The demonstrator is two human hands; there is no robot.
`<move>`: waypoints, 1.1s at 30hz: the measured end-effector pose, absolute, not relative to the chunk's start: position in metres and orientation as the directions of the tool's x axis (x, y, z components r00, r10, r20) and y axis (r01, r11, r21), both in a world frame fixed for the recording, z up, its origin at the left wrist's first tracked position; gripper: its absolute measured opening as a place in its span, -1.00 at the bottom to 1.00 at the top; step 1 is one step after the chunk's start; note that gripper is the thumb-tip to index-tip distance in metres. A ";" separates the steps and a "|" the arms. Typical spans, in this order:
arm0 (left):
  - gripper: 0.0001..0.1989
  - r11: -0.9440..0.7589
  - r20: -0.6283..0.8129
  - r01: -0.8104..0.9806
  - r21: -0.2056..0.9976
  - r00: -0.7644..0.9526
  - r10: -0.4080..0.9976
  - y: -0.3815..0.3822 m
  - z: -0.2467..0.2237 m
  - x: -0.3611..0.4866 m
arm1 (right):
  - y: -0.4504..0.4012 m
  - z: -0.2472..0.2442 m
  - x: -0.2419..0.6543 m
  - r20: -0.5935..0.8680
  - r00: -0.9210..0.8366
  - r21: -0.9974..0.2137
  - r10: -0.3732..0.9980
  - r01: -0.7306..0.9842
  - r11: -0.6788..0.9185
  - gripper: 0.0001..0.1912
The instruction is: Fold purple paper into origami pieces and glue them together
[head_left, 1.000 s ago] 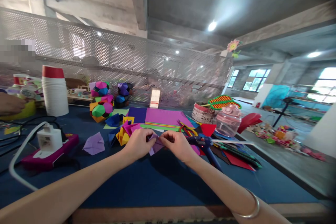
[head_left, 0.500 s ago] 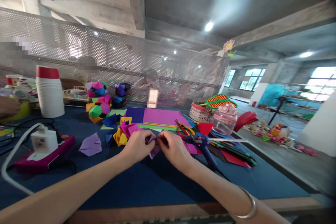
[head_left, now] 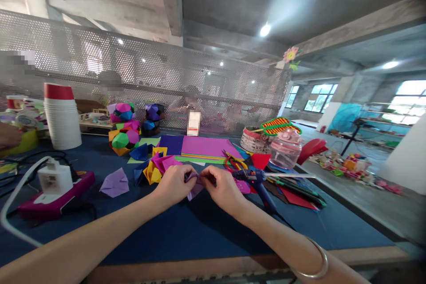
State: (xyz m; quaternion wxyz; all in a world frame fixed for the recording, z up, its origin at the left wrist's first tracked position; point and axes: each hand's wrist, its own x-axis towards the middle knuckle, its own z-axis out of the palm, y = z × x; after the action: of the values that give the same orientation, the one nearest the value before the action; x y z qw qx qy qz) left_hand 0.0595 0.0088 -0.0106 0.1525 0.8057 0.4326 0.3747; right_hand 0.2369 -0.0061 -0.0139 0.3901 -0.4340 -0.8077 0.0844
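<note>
Between both hands, above the blue table, is a piece of light purple folded paper (head_left: 194, 191). My left hand (head_left: 177, 183) pinches it from the left with thumb and fingers. Closed in a pinch, my right hand (head_left: 221, 186) grips its right edge; the fingers hide part of the paper. Another light purple folded paper (head_left: 115, 182) lies on the table to the left. Just behind my left hand sit yellow folded paper (head_left: 152, 170), magenta folded paper (head_left: 164, 162) and dark blue folded paper (head_left: 139, 152). A blue glue gun (head_left: 254, 178) stands right of my right hand.
A purple paper stack (head_left: 211, 148) lies behind the hands. On the left are a power strip (head_left: 60, 199), a stack of paper cups (head_left: 63, 120) and multicoloured paper balls (head_left: 124, 140). Scissors (head_left: 235, 163), a woven basket (head_left: 254, 140) and a pink bottle (head_left: 286, 150) are at right.
My right hand has shifted very slightly to the right along the paper's edge. My left hand keeps its pinch, and the purple paper has barely moved.
</note>
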 end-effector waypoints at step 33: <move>-0.83 -0.542 0.470 0.592 0.597 0.289 0.834 0.022 -0.010 0.053 | -0.006 -0.012 0.232 0.421 -0.198 -0.819 0.885 0.336 0.465 -0.69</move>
State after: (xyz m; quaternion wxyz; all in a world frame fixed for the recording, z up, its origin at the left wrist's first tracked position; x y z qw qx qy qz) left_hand 0.0534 0.0220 -0.0096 0.1557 0.7876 0.4526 0.3881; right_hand 0.2320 -0.0064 -0.0116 0.4686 -0.4261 -0.7162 0.2931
